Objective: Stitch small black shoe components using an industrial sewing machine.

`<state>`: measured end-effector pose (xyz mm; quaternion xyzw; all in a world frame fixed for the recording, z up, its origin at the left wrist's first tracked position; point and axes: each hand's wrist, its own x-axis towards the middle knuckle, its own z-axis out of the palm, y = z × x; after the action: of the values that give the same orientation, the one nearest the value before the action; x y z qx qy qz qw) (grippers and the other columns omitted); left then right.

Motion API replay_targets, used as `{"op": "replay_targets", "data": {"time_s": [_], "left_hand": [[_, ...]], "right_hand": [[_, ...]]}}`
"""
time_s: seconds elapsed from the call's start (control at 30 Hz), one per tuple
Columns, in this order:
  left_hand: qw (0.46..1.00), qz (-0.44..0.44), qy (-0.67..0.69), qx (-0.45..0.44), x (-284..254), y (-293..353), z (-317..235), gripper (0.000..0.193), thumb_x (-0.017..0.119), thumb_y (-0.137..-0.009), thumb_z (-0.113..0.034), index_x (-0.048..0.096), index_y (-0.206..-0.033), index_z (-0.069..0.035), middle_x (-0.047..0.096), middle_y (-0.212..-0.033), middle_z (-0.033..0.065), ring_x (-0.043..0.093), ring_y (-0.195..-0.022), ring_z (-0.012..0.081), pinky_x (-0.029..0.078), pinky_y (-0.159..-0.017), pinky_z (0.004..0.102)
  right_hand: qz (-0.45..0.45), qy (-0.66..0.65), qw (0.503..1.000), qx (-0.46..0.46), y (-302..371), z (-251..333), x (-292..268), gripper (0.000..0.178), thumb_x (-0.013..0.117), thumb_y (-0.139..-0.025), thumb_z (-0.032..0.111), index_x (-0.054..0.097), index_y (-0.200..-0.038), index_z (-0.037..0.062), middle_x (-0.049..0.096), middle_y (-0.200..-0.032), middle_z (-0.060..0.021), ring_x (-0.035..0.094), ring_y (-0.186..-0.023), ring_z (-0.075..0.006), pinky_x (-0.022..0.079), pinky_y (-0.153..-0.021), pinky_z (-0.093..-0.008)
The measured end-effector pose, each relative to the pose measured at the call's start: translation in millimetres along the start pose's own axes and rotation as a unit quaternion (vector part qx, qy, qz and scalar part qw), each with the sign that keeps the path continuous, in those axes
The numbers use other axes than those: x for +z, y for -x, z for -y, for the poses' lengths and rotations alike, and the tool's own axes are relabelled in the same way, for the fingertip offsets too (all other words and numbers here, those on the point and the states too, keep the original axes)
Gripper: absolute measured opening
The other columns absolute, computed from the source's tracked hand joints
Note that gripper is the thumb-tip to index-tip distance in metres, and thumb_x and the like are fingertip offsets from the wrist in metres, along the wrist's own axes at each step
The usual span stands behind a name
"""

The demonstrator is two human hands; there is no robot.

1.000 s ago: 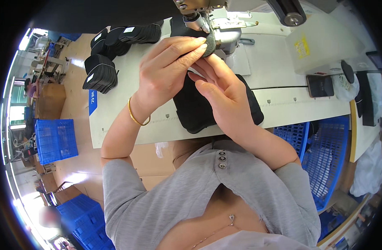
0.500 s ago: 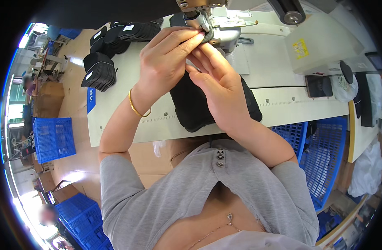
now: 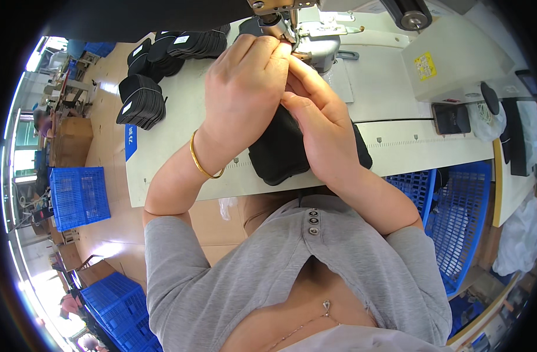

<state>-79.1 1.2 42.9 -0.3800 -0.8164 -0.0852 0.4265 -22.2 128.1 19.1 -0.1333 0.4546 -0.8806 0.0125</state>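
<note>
Black cloth (image 3: 280, 155) is lying in a soft pile by the table's (image 3: 177, 120) front edge, just below my fingers as I look down, its upper part hiding behind my hands. My left hand (image 3: 245, 88) is arching above it, fingertips bunching close together right beside the sewing machine's metal foot (image 3: 274, 25); my own knuckles are covering whatever lies between those tips, so I cannot tell what they are gripping. Past the knuckles, toward the table's far edge, a dark piece (image 3: 251, 26) is showing. My right hand (image 3: 330, 126) is standing opposite, fingers slightly curving, thumb leaning toward my left palm with a small gap below the forefinger; whether it is pinching anything, I cannot tell. Banded black bundles (image 3: 142, 105) are sitting along the table's left edge, and a phone (image 3: 451, 119) is resting near its right end.
</note>
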Motion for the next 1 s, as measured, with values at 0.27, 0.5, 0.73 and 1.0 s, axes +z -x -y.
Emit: {"op": "replay_targets", "data": {"time_s": [0.27, 0.5, 0.73, 1.0], "left_hand": [[0.997, 0.053, -0.028, -0.043, -7.1, -8.7, -9.8, 0.014, 0.066, -0.064, -0.003, 0.057, -0.075, -0.001, 0.057, -0.080, 0.0072, 0.058, -0.074, 0.0225, 0.050, -0.058, 0.0322], [0.994, 0.048, 0.048, -0.085, -9.8, -15.4, -10.6, 0.011, 0.063, -0.063, 0.002, 0.055, -0.071, 0.000, 0.056, -0.077, 0.0102, 0.060, -0.074, 0.0268, 0.050, -0.059, 0.0364], [0.988, 0.081, 0.053, -0.125, -14.4, -17.6, -14.1, 0.009, 0.059, -0.064, 0.004, 0.057, -0.072, 0.001, 0.057, -0.077, 0.0120, 0.060, -0.074, 0.0299, 0.051, -0.062, 0.0381], [0.986, 0.098, 0.041, -0.129, -20.3, -20.9, -15.7, 0.007, 0.062, -0.083, -0.002, 0.064, -0.088, 0.002, 0.065, -0.086, 0.0124, 0.063, -0.075, 0.0316, 0.051, -0.066, 0.0365]], "right_hand": [[-0.022, 0.061, 0.998, -0.002, 3.3, -5.1, -7.6, 0.042, 0.046, -0.096, 0.003, 0.044, -0.136, -0.0100, 0.058, -0.129, -0.0146, 0.054, -0.121, -0.0172, 0.042, -0.103, -0.0282], [-0.009, 0.308, 0.949, -0.064, -7.8, -16.0, -18.5, 0.022, 0.060, -0.091, 0.011, 0.059, -0.102, -0.0071, 0.067, -0.085, -0.0207, 0.068, -0.073, -0.0236, 0.052, -0.067, -0.0309], [-0.019, 0.348, 0.936, -0.054, -8.2, -17.4, -14.2, 0.018, 0.058, -0.090, 0.010, 0.055, -0.079, -0.0049, 0.056, -0.063, -0.0193, 0.053, -0.052, -0.0274, 0.043, -0.053, -0.0367], [-0.037, 0.227, 0.971, -0.072, -4.3, -16.8, -15.0, 0.019, 0.054, -0.091, 0.007, 0.054, -0.076, -0.0044, 0.055, -0.060, -0.0120, 0.050, -0.054, -0.0130, 0.042, -0.052, -0.0321]]}}
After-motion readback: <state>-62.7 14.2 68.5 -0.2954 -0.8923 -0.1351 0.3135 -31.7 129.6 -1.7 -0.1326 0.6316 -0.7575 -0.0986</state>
